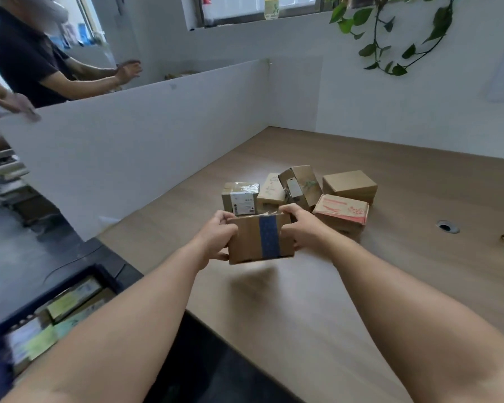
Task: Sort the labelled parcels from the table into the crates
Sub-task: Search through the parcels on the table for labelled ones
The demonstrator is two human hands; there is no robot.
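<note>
Spreading out under both forearms, the brown wood-grain table (346,301) carries everything. Down past the left elbow sits a dark plastic crate (79,282), its contents blurred but readable as flat parcels with pale green and white labels lying side by side. Just beyond the hands is a cluster of brown cardboard parcels (298,189) (five, packed close together): a white-labelled taped one ahead of the left hand, a plain box and a red-printed flat box ahead of the right hand.

Held clear of the tabletop, its shadow below it, is a small brown cardboard box with a blue tape band (261,239), caught between the two hands. The left hand (216,238) grips its left end, fingers curled over the top edge and thumb under the lower corner. The right hand (301,228) clasps the right end, fingers wrapped over the top corner. Both arms reach forward, nearly straight, converging on the box.
</note>
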